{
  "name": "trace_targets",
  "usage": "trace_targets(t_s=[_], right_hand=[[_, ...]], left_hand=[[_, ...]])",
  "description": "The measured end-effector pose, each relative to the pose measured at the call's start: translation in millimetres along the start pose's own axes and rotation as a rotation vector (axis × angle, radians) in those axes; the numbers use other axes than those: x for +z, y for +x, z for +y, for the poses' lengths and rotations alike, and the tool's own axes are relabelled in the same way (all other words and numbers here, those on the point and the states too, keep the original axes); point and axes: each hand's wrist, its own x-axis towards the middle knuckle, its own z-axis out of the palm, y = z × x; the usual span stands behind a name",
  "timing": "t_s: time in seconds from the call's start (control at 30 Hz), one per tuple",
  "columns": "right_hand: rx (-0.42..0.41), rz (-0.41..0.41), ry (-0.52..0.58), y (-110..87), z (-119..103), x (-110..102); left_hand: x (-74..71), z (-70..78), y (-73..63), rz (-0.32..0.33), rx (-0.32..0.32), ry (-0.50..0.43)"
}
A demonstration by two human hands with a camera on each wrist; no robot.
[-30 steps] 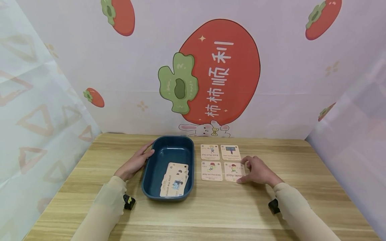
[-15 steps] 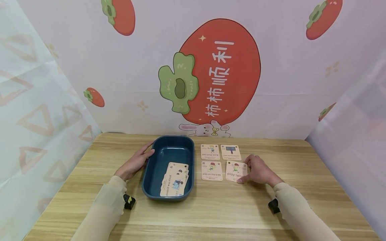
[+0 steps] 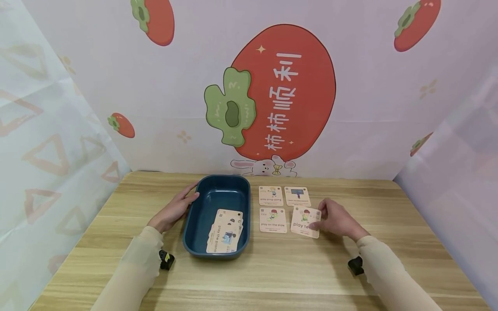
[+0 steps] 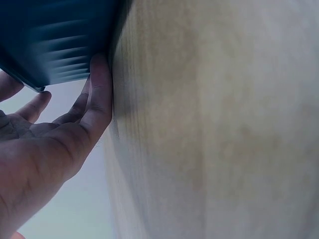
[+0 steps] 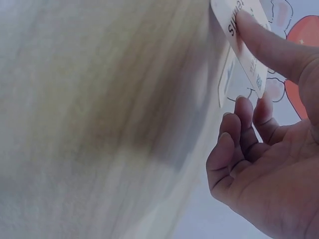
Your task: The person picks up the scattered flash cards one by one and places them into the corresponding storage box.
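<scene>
Has drawn the "play tennis" flashcard point(image 3: 302, 230) slightly rightward since a second ago, turned it askew and lifted its right side from the wooden table point(image 3: 249, 285). Pinches it by that side with the right hand point(image 3: 337, 219), thumb across the printed face, other fingers bent. Keeps the left hand point(image 3: 175, 211) where it was, resting extended fingers along the left side of the dark-blue tray point(image 3: 219, 196), one low against the outer wall; cannot tell how firmly. Holds both hands well apart, tray and cards between. Has a "play the piano" card point(image 3: 223, 235) face up in the tray's near part, overlapping at least one more. Leaves three cards flat on the table: "play ping-pong" point(image 3: 271, 196) beside a blackboard card point(image 3: 297, 196) in the far row, "play on the slide" point(image 3: 273, 221) just left of "play tennis". Wears cream sleeves point(image 3: 134, 265) and black wrist cameras point(image 3: 166, 261). Faces a pale backdrop point(image 3: 175, 86) printed with a big red persimmon point(image 3: 311, 95).
</scene>
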Motion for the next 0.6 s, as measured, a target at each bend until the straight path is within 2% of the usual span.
trace_targets(t_s=[0.6], right_hand=[[-0.112, 0.050, 0.037, -9.6, -6.8, -13.5]], left_hand=[[0.1, 0.6, -1.9, -0.007, -0.002, -0.009]])
